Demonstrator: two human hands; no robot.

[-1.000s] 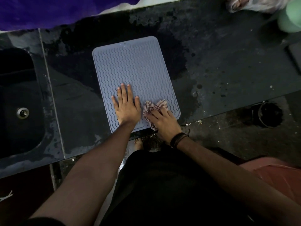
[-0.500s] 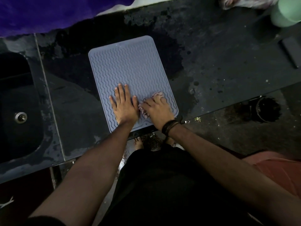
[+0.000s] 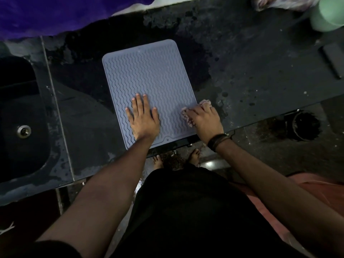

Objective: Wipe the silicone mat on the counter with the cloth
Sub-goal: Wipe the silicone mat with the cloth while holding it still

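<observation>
Right hand (image 3: 205, 121) atop cloth (image 3: 188, 121), mat (image 3: 149, 75) edge

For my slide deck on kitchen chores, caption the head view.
Left hand flat on the silicone mat while the right hand holds the cloth at its right edge.

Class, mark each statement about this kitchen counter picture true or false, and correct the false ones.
1. The left hand lies flat on the silicone mat. True.
2. The right hand is empty. False: it grips the cloth.
3. The cloth is at the mat's far left corner. False: it is at the right edge, near side.
4. A sink lies left of the mat. True.
</observation>
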